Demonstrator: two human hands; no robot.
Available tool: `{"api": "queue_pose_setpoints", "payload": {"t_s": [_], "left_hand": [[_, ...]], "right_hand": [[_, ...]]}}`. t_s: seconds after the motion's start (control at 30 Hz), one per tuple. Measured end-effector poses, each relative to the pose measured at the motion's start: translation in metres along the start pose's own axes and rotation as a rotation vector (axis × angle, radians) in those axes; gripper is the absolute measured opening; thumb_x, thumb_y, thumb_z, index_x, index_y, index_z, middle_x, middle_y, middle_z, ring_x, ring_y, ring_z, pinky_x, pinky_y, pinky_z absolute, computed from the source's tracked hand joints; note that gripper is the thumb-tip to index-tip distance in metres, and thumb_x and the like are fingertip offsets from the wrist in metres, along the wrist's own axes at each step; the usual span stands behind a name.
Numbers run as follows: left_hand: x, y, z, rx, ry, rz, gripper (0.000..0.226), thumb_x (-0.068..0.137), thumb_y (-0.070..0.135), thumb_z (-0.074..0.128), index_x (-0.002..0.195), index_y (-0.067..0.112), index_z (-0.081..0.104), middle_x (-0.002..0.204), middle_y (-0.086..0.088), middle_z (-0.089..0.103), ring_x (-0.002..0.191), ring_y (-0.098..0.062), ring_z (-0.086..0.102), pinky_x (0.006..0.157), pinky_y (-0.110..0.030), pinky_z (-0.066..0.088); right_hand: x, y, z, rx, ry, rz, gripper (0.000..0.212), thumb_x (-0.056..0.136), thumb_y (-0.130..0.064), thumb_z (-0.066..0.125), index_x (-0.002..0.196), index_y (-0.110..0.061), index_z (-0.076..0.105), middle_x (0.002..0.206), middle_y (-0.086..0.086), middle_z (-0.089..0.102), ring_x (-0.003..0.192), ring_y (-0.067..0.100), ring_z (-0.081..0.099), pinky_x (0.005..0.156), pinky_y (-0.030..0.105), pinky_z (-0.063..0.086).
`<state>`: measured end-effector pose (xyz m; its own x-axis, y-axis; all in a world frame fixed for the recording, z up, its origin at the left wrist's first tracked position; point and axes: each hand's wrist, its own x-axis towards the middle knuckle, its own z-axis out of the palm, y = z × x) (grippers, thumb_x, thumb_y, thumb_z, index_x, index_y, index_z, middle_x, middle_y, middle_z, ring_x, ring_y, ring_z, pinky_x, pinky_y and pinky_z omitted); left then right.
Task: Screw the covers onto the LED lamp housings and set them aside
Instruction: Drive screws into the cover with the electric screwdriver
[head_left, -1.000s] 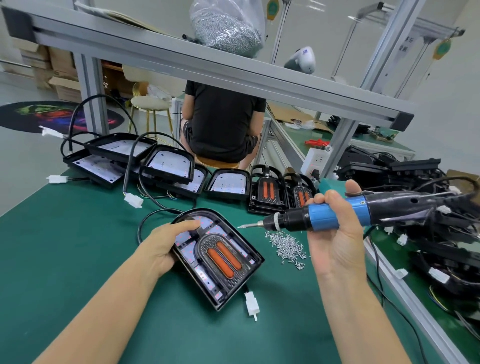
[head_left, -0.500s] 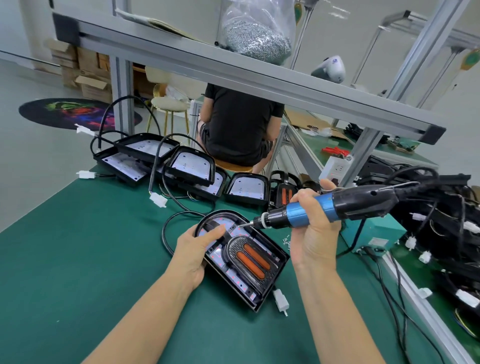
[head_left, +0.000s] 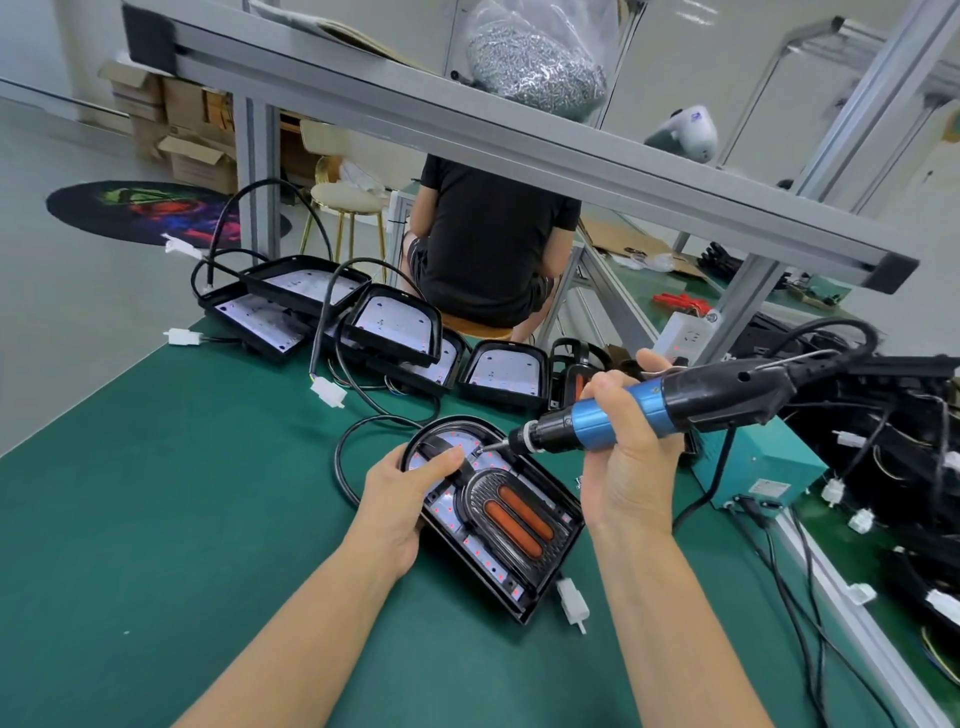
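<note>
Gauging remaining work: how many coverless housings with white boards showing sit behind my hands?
5 coverless housings: two stacked far left, two overlapping in the middle, one right of them. Others may hide underneath.

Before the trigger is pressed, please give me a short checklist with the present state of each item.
1. Left hand steadies the lamp housing: ok.
2. Right hand grips the electric screwdriver: ok.
3. Bit tip reaches the cover near its curved end: ok.
4. Screw seated under the bit: cannot tell.
5. Left thumb away from the bit: not ok, it lies close.
6. Housing flat on the green mat: ok.
</note>
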<state>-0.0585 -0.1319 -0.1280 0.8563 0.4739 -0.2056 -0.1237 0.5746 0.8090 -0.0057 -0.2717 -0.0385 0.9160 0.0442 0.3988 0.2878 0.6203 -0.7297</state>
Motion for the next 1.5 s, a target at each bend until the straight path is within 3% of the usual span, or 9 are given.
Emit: {"api": "queue_pose_setpoints", "payload": {"t_s": [0.57, 0.77, 0.9, 1.07, 1.17, 1.33, 1.5], "left_hand": [[-0.001, 0.001, 0.002, 0.057, 0.028, 0.026, 0.025, 0.073, 0.003, 0.076, 0.096, 0.003, 0.068, 0.095, -0.018, 0.072, 0.085, -0.030, 0.067, 0.094, -0.050, 0.050], [-0.002, 0.001, 0.003, 0.048, 0.032, 0.029, 0.021, 0.074, 0.001, 0.075, 0.093, 0.004, 0.068, 0.094, -0.018, 0.072, 0.082, -0.030, 0.067, 0.092, -0.049, 0.052], [-0.001, 0.001, 0.002, 0.052, 0.032, 0.029, 0.022, 0.074, 0.001, 0.075, 0.095, 0.003, 0.067, 0.095, -0.018, 0.072, 0.084, -0.031, 0.068, 0.092, -0.048, 0.052], [-0.001, 0.000, 0.003, 0.055, 0.034, 0.025, 0.020, 0.074, 0.003, 0.076, 0.093, 0.005, 0.068, 0.094, -0.017, 0.073, 0.084, -0.031, 0.068, 0.089, -0.045, 0.053], [0.000, 0.000, 0.002, 0.058, 0.038, 0.025, 0.020, 0.074, 0.003, 0.076, 0.092, 0.005, 0.068, 0.092, -0.015, 0.073, 0.082, -0.029, 0.068, 0.086, -0.042, 0.054], [-0.001, 0.000, 0.002, 0.046, 0.042, 0.026, 0.017, 0.074, 0.001, 0.075, 0.090, 0.005, 0.068, 0.088, -0.014, 0.073, 0.076, -0.027, 0.069, 0.075, -0.036, 0.054], [0.000, -0.001, 0.003, 0.052, 0.054, 0.029, 0.019, 0.075, 0.001, 0.074, 0.093, 0.003, 0.068, 0.090, -0.015, 0.073, 0.077, -0.027, 0.068, 0.076, -0.037, 0.055]], "right_hand": [[0.010, 0.003, 0.006, -0.111, -0.213, -0.010, 0.038, 0.076, 0.002, 0.065, 0.103, -0.023, 0.056, 0.068, -0.008, 0.057, 0.073, 0.009, 0.055, 0.075, 0.018, 0.050], [0.013, 0.007, 0.006, -0.087, -0.116, -0.007, 0.043, 0.076, -0.001, 0.066, 0.108, -0.026, 0.051, 0.070, -0.007, 0.055, 0.075, 0.011, 0.053, 0.084, 0.027, 0.046], [0.014, 0.008, 0.008, -0.098, -0.101, -0.011, 0.035, 0.074, 0.000, 0.068, 0.093, -0.027, 0.054, 0.071, -0.007, 0.054, 0.075, 0.010, 0.054, 0.085, 0.029, 0.046], [0.013, 0.008, 0.006, -0.106, -0.082, 0.017, 0.035, 0.079, 0.005, 0.068, 0.102, -0.010, 0.046, 0.072, -0.007, 0.055, 0.075, 0.008, 0.056, 0.088, 0.029, 0.046], [0.013, 0.007, 0.006, -0.083, -0.083, 0.016, 0.036, 0.081, 0.009, 0.065, 0.094, -0.020, 0.049, 0.070, -0.007, 0.055, 0.074, 0.011, 0.055, 0.087, 0.028, 0.046], [0.012, 0.006, 0.006, -0.089, -0.146, 0.022, 0.036, 0.082, 0.013, 0.063, 0.089, -0.020, 0.049, 0.070, -0.004, 0.052, 0.076, 0.014, 0.051, 0.086, 0.030, 0.044], [0.012, 0.007, 0.006, -0.104, -0.195, 0.027, 0.037, 0.083, 0.012, 0.063, 0.088, -0.022, 0.052, 0.071, -0.004, 0.053, 0.078, 0.013, 0.051, 0.087, 0.029, 0.045]]}}
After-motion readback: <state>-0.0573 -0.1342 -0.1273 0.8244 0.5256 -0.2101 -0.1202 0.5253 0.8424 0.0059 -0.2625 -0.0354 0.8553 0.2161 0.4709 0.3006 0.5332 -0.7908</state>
